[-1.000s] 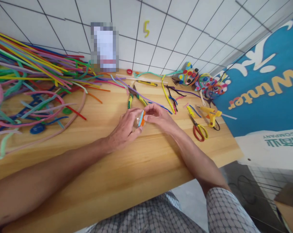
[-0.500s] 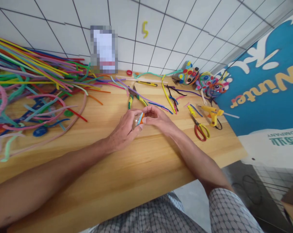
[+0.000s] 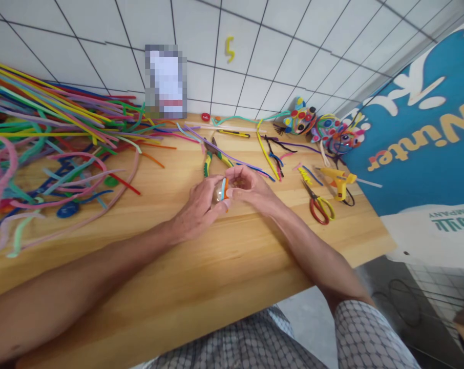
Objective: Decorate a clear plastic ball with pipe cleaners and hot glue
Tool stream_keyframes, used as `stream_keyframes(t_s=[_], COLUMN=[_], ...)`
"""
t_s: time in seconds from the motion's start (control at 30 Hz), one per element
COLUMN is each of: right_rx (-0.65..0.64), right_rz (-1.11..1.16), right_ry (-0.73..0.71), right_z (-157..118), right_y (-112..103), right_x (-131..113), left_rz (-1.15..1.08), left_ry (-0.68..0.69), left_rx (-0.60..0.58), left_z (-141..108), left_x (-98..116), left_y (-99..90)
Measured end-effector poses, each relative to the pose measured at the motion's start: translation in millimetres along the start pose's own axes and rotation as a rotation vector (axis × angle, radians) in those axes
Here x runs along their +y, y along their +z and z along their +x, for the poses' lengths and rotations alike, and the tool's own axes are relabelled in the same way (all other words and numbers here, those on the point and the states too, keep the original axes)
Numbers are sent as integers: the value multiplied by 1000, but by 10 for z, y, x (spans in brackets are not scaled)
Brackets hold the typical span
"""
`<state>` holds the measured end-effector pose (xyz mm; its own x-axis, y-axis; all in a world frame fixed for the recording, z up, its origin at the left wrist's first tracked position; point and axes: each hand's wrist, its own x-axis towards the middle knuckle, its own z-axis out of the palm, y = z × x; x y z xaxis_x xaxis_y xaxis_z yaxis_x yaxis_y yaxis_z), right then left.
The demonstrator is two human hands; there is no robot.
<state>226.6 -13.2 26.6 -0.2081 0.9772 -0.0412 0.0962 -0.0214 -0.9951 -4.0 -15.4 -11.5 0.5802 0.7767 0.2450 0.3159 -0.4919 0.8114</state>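
Between my two hands is a small clear ball (image 3: 218, 194) with a light blue and an orange band round it. My left hand (image 3: 201, 202) is closed round its left side, thumb below and fingers above. My right hand (image 3: 249, 188) grips the banded side, its thumb pressed near the orange strip and its fingers curled over. Part of the ball is hidden behind my fingers. Just beyond my hands lie pliers (image 3: 212, 149) with green and yellow handles, spread apart. Purple and blue pipe cleaners (image 3: 251, 166) cross the wood by my right fingertips.
Loose pipe cleaners (image 3: 63, 123) heap up on the left of the wooden table (image 3: 186, 297). To the right lie scissors (image 3: 319, 207) and a yellow glue gun (image 3: 337, 182). Decorated balls (image 3: 300, 118) stand against the tiled wall, near a yellow cutter knife (image 3: 234, 134).
The ball has turned slightly in my hands, and more of its clear side and coloured bands shows. My right fingers have lifted a little. The view has shifted slightly.
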Motion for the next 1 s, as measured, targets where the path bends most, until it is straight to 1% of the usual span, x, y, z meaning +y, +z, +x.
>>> stream_keyframes(t_s=[0.2,0.3,0.43,0.6,0.83,1.0], right_rx=[5,9,41,79,89,81], right_rz=[66,75,16,-22,-52,-50], right_ry=[29,33,-14,-63,-127,-134], right_z=[-44,-52,14,117,80,44], right_y=[42,45,49,79,79,86], right_x=[-22,-43,-6,91,147,159], left_rz=[-62,-117,-155,-161,-100,-76], left_ry=[-71,-29,26,44,162,167], left_rx=[28,71,119,127,158,157], left_z=[-24,-5,75,166,133,94], left_x=[14,2,-68,-186,-208,-218], left_y=[8,25,11,-35,9,40])
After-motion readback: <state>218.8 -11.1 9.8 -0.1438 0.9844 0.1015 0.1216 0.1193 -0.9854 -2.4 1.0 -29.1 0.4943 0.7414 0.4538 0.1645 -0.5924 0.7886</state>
